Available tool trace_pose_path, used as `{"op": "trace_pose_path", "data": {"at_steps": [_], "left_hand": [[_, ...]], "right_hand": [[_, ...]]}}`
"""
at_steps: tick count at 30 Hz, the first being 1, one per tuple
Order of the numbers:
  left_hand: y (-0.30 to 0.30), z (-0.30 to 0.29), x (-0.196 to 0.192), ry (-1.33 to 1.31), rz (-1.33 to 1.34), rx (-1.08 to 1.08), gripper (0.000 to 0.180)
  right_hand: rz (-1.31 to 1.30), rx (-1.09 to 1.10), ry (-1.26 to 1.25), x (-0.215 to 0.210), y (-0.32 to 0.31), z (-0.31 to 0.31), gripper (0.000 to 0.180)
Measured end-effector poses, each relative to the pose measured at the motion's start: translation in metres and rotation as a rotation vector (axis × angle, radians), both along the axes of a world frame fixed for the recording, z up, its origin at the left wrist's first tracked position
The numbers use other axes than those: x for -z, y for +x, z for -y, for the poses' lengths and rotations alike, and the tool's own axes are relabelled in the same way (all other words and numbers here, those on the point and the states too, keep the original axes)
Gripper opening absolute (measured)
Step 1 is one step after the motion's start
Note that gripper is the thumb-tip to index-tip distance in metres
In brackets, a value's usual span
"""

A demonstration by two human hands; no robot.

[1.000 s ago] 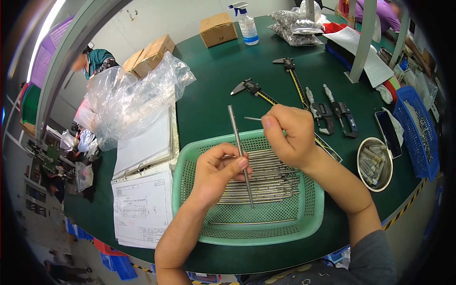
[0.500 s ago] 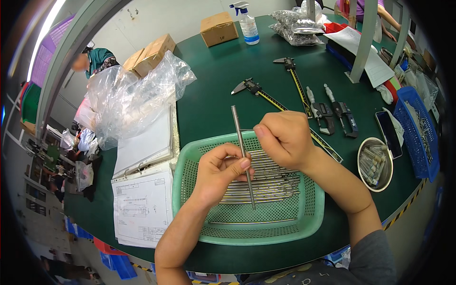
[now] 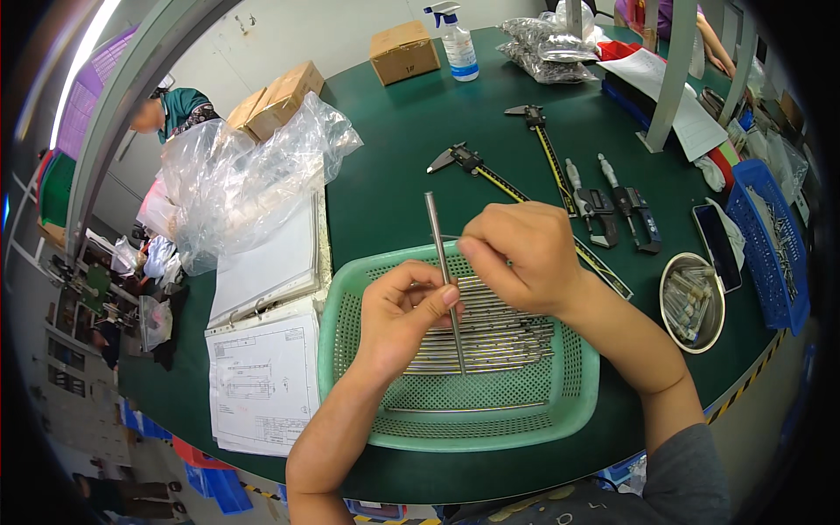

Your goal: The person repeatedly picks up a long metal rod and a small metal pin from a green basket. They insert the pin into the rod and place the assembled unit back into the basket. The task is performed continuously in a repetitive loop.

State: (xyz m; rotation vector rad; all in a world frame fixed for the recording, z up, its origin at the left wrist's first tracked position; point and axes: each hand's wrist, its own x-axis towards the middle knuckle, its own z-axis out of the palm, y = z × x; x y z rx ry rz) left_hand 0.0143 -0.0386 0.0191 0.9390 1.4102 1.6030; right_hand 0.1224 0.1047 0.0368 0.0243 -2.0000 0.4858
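Between the thumb and fingers of my left hand (image 3: pixel 394 319), a slender metal rod (image 3: pixel 436 232) stands nearly upright, tilted slightly. My right hand (image 3: pixel 523 258) is closed just to the right of the rod's upper part, pinching a thin metal pin (image 3: pixel 450 236) whose free end meets or crosses the rod; which of the two I cannot tell. Both hands are over a green perforated plastic basket (image 3: pixel 582 411). Inside it lie several similar rods (image 3: pixel 499 341) side by side, and one separate rod (image 3: pixel 468 409) rests nearer me.
An open ring binder with a drawing (image 3: pixel 262 376) lies left of the basket. Beyond it are calipers (image 3: pixel 477 166), micrometers (image 3: pixel 632 206) and a spray bottle (image 3: pixel 458 48). At right stand a metal bowl (image 3: pixel 719 328), a phone (image 3: pixel 719 249) and a blue basket (image 3: pixel 770 271).
My right hand has shifted slightly left toward the rod, with the thin pin. The rod in my left hand has tilted a little, its lower end moving left and up.
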Motion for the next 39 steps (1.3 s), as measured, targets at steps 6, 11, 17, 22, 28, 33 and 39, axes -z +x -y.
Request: {"op": "trace_pose_path", "data": {"at_steps": [6,11,17,22,28,33,39], "left_hand": [[-0.0025,0.0008,-0.0023,0.043,0.064,-0.065,0.011],[0.0002,0.0003,-0.0028,0.044,0.100,-0.024,0.009],[0.0000,0.0011,-0.0010,0.051,0.088,-0.015,0.009],[0.0007,0.0006,-0.0022,0.047,0.100,-0.015,0.009],[0.0011,0.0006,-0.0023,0.041,0.089,-0.008,0.009],[-0.0013,0.0000,0.0029,0.023,0.030,-0.048,0.008],[0.0043,0.0001,-0.0019,-0.004,0.049,0.005,0.009]], "right_hand": [[0.006,-0.043,0.000,0.0017,0.0026,-0.0013,0.017],[0.042,-0.073,0.011,0.0015,0.0006,0.0012,0.019],[0.057,-0.034,-0.005,0.0038,-0.0015,0.0019,0.019],[0.021,-0.056,0.002,0.0024,-0.0003,0.0012,0.019],[0.040,-0.052,0.007,0.0017,-0.0002,0.0019,0.019],[0.142,-0.023,0.034,0.0034,-0.0008,0.0030,0.022],[0.263,-0.015,0.049,0.0060,0.0002,0.0029,0.028]]}}
